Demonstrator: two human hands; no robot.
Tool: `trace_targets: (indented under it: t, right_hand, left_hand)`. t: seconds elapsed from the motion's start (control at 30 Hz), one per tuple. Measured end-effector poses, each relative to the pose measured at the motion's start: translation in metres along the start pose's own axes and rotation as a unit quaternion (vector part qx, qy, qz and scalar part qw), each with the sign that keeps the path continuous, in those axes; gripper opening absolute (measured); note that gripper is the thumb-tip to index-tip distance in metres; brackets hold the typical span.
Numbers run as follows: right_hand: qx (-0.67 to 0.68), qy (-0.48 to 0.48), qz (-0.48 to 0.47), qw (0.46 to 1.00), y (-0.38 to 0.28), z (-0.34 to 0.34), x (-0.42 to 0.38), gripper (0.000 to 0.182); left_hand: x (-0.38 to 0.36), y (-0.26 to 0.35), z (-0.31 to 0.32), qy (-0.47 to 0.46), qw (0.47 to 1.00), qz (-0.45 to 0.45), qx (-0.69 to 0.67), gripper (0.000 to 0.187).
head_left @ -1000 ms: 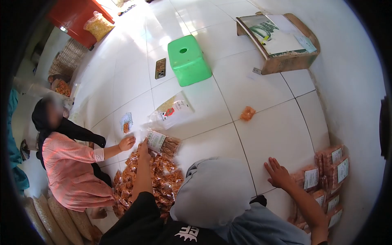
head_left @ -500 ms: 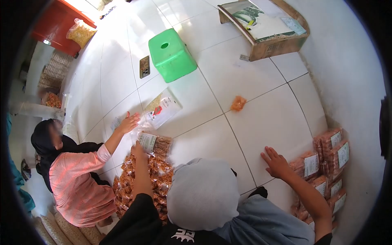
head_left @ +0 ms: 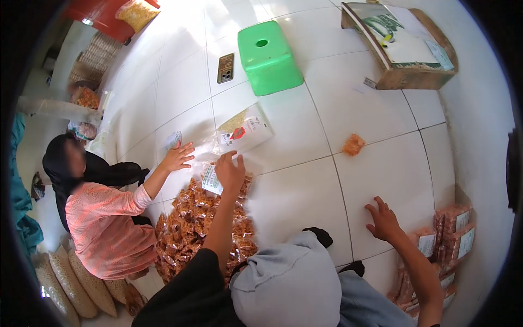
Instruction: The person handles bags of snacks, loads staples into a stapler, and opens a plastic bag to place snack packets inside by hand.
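Note:
My left hand reaches over a clear plastic bag of brown snacks with a white-and-green label, its fingers apart and a little bent. Beneath that arm lies a heap of small clear packets of orange-brown snacks. My right hand is held out over the white floor tiles, fingers spread and nothing in them. Across the bag, a co-worker's hand stretches out, open, beside the bag's clear top end. Just beyond lies a printed pouch with a red emblem.
Labelled packs are stacked by the right wall. A single orange packet lies on the tiles. Farther off are a green stool, a phone and a low wooden table. Long filled sacks stand behind the co-worker.
The view has shifted, so the floor things sit farther right. My left hand has moved forward over the labelled bag, with its fingers now apart. My right hand's fingers are more bent.

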State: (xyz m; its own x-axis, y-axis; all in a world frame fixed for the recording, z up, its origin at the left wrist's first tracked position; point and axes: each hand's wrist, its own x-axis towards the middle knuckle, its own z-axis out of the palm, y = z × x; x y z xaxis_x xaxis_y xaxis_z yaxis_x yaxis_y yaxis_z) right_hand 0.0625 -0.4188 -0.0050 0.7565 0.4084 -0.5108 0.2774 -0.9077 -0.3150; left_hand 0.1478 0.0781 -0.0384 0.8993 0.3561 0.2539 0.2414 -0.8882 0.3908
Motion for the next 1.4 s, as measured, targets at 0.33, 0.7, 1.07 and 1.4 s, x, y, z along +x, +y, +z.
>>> trace_targets:
  t: [0.33,0.7,1.07,1.4]
  right_hand:
    - [0.018,-0.005,0.013,1.000,-0.001,0.005,-0.001,0.067]
    - [0.011,0.005,0.000,1.000,-0.001,0.002,0.003,0.070]
    - [0.207,0.075,-0.104,0.970,-0.057,-0.119,0.062,0.065]
    - [0.420,0.200,-0.107,0.879,-0.132,-0.184,0.124,0.048]
  left_hand:
    - [0.030,-0.108,-0.020,0.074,0.924,-0.357,0.114,0.072]
    - [-0.013,-0.082,-0.028,0.060,0.888,-0.333,-0.311,0.040]
    - [0.035,0.084,-0.055,-0.171,0.821,0.008,-0.544,0.011]
    - [0.060,0.195,-0.043,-0.317,0.650,-0.120,-0.680,0.017]
